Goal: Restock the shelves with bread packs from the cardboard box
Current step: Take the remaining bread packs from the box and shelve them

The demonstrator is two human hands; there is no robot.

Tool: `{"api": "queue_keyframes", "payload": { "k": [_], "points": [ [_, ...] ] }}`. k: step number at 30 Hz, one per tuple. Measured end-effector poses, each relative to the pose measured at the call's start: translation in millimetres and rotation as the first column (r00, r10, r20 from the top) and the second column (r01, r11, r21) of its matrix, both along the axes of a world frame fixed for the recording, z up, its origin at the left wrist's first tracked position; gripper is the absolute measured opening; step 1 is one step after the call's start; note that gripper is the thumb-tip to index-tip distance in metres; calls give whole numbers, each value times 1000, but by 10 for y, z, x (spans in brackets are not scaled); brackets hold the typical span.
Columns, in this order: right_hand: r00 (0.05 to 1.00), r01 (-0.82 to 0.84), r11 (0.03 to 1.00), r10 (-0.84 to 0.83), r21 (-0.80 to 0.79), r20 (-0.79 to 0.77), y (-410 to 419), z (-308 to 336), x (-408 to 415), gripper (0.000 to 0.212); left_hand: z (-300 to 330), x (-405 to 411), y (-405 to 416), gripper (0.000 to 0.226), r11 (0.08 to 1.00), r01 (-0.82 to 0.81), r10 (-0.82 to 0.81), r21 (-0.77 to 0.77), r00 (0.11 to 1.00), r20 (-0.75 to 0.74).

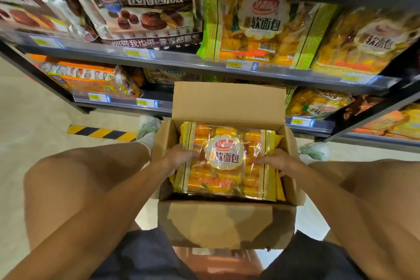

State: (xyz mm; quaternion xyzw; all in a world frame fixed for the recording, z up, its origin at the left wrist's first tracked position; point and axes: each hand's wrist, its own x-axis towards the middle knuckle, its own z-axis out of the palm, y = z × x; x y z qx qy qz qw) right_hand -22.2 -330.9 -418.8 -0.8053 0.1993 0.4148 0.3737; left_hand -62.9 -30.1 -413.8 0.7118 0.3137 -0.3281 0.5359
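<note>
The step in hand looks like lifting the top bread pack out of the cardboard box (227,223), which sits open on the floor between the person's knees at about 6 o'clock from the shelves. Going from the left: the left hand (179,159) comes in at the pack's 9 o'clock edge, its fingers curled over the wrapper's side and grasping it. The bread pack (227,161) lies flat at the top of the box, a soft rectangular pillow of glossy clear film with yellow patterned side bands, orange-wrapped rolls showing through and a round scalloped label in the middle; more yellow packs appear to lie under it. At its 3 o'clock edge the right hand (280,162) holds the other side, fingers bent over the film and thumb at the seam. The box is plain matte corrugated board, its flaps standing open, the far one upright at 12 o'clock. Above it, the middle shelf (204,63) is grey metal with a price strip, and matching green-and-yellow bread packs (256,29) stand at about 1 o'clock. The next move, I judge, calls for an even two-handed lift clear of the flaps, gently, since the film is slippery and the rolls crush easily, then up towards that matching row.
</note>
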Motion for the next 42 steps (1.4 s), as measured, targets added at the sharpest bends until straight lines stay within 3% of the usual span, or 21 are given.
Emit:
{"api": "queue_keyframes", "payload": {
  "k": [2,5,7,12,15,21,27,33,39,42],
  "points": [
    [992,-45,999,42,22,123,-19,97,20,64,66,-28,3,45,999,-5,2,37,997,82],
    [938,-177,982,188,-64,292,-54,300,23,70,216,-47,103,45,998,-8,-1,59,987,161],
    [896,-175,980,200,-98,396,-47,509,1,66,349,-32,185,44,998,0,-18,67,960,279],
    [793,-101,989,147,-109,591,15,946,-4,63,820,94,321,34,968,-108,-45,224,811,584],
    [712,-53,998,54,-24,700,133,1264,36,55,1142,180,422,27,937,-148,-131,317,692,710],
    [467,-20,1000,24,-16,884,314,1984,266,60,1863,316,630,31,933,-283,-52,224,509,859],
    [253,-15,1000,4,0,967,500,2740,510,51,2581,427,756,29,914,-366,-49,175,328,943],
    [109,-17,995,-91,94,990,679,3169,646,41,3051,506,805,27,908,-417,30,47,177,984],
    [7,-72,934,-350,349,937,888,3275,685,31,3320,555,770,50,916,-365,190,-169,21,982],
    [-25,-118,890,-447,441,894,952,3252,747,52,3386,648,775,42,908,-339,253,-245,-22,967]
  ]
}}
